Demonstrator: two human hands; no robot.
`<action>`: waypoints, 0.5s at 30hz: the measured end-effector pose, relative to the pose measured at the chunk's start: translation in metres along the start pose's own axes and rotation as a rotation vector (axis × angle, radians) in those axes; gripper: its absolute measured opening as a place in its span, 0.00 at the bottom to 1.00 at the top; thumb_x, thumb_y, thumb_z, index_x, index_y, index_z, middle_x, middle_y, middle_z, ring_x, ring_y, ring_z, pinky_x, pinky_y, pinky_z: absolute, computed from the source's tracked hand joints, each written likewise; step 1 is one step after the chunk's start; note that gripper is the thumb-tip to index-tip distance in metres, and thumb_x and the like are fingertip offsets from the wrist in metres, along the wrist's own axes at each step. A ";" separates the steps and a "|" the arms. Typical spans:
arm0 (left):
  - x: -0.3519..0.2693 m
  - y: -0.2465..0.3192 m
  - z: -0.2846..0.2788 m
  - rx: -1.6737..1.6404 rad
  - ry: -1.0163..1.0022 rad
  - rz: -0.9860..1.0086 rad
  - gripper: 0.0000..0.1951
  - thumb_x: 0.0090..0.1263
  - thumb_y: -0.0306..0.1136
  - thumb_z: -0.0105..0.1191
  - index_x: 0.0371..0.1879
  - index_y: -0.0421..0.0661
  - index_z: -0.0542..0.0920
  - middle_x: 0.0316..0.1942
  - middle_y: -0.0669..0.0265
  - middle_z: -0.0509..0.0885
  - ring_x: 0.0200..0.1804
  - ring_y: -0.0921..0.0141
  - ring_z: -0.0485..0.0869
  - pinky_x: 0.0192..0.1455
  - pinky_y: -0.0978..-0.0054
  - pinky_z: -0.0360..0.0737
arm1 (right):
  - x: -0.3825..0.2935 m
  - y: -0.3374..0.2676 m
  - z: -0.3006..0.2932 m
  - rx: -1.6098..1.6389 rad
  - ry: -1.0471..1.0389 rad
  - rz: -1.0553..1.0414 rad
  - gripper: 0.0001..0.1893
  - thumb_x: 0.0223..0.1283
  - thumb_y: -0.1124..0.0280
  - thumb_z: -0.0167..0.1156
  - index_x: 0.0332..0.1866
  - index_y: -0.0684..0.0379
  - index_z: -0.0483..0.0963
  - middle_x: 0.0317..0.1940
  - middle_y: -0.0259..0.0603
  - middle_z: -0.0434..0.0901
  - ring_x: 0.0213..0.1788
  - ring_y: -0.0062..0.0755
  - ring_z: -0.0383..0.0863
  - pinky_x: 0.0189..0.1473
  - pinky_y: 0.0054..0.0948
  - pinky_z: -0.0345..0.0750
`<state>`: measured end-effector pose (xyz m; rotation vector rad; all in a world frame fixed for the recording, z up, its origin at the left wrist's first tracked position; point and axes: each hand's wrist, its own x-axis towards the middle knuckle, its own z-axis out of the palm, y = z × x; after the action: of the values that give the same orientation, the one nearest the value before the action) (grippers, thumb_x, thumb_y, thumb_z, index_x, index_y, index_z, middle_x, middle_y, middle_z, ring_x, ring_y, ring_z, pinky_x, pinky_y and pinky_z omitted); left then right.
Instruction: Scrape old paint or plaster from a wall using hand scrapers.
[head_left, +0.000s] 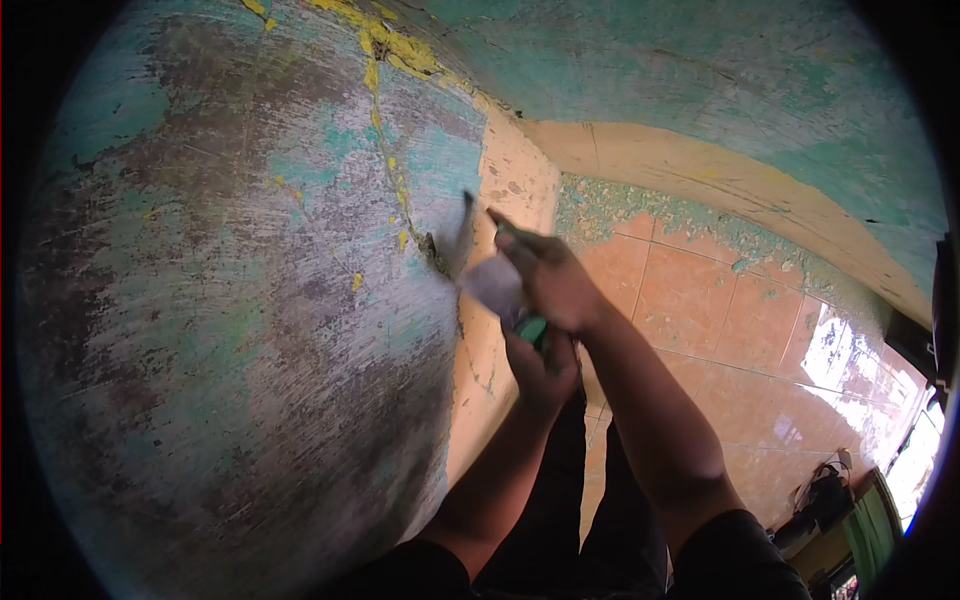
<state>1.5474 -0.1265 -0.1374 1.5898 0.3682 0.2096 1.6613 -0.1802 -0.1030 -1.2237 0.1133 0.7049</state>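
My left hand (544, 367) is closed around the green handle (532, 330) of a paint scraper. The scraper's broad grey metal blade (491, 286) points up and left, close to the wall corner strip. Just above it, my right hand (559, 285) is curled around a narrow dark object (514, 229), too blurred to identify. Both hands are in front of a scraped wall (330, 247) with patchy turquoise, white and grey paint. A crack (394, 176) with yellow flecks runs down it, ending at a dark chipped hole (435, 255) left of the blade.
A peach-painted band (517, 161) runs along the wall base. Paint flakes (682, 210) litter the orange tiled floor (682, 300) by the second turquoise wall (712, 67). A dark object with cords (825, 491) lies at lower right beside green cloth (874, 517).
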 end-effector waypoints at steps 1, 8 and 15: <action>0.000 0.009 0.004 0.057 0.008 0.116 0.17 0.70 0.29 0.48 0.52 0.35 0.63 0.26 0.66 0.77 0.22 0.76 0.76 0.24 0.80 0.71 | -0.011 -0.008 0.002 -0.025 -0.068 0.068 0.26 0.70 0.58 0.48 0.67 0.62 0.63 0.37 0.35 0.76 0.40 0.20 0.70 0.49 0.23 0.70; 0.015 -0.022 -0.004 -0.011 -0.002 0.040 0.11 0.73 0.31 0.45 0.49 0.40 0.65 0.25 0.66 0.76 0.20 0.77 0.74 0.21 0.81 0.68 | 0.007 -0.004 0.001 -0.072 0.024 0.011 0.25 0.70 0.60 0.47 0.67 0.63 0.63 0.30 0.31 0.75 0.34 0.19 0.69 0.41 0.23 0.72; 0.026 -0.013 0.005 -0.167 -0.018 -0.026 0.08 0.75 0.31 0.41 0.48 0.45 0.64 0.18 0.72 0.71 0.16 0.81 0.69 0.16 0.84 0.64 | 0.018 -0.005 -0.003 -0.144 0.076 -0.025 0.25 0.68 0.58 0.48 0.62 0.65 0.67 0.36 0.53 0.82 0.38 0.31 0.79 0.46 0.30 0.74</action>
<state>1.5717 -0.1212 -0.1529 1.4209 0.3484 0.2006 1.6791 -0.1760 -0.1086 -1.3887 0.1117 0.6534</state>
